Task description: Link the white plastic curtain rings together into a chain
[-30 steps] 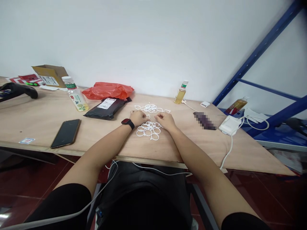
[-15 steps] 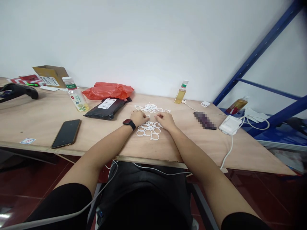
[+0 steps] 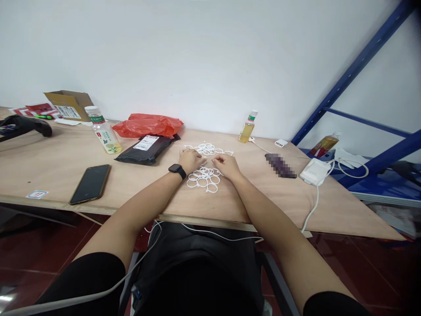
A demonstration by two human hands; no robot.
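Note:
My left hand (image 3: 190, 161), with a dark watch (image 3: 176, 169) on its wrist, is closed in a pinch on a small white ring (image 3: 204, 162) that looks like a looped cable tie. Facing it across a short gap, my right hand (image 3: 226, 165) is also pinched. Whatever lies between those fingertips is too small to make out. Just below both hands a group of white looped cable ties (image 3: 202, 181) lies flat on the table. Beyond the hands is a second heap of the same white loops (image 3: 206, 149), partly overlapping.
On the left are a phone (image 3: 90, 184), a bottle (image 3: 104, 134), a black parcel (image 3: 146, 149) and a red plastic bag (image 3: 149, 125). On the right stand a bottle of yellow liquid (image 3: 247, 129), a blurred dark object (image 3: 280, 166) and a white charger (image 3: 315, 171) with cables.
The left fingers have shifted slightly over the small loop, and the left wrist has turned a little. The right hand is nearly still; the loops on the table stay put.

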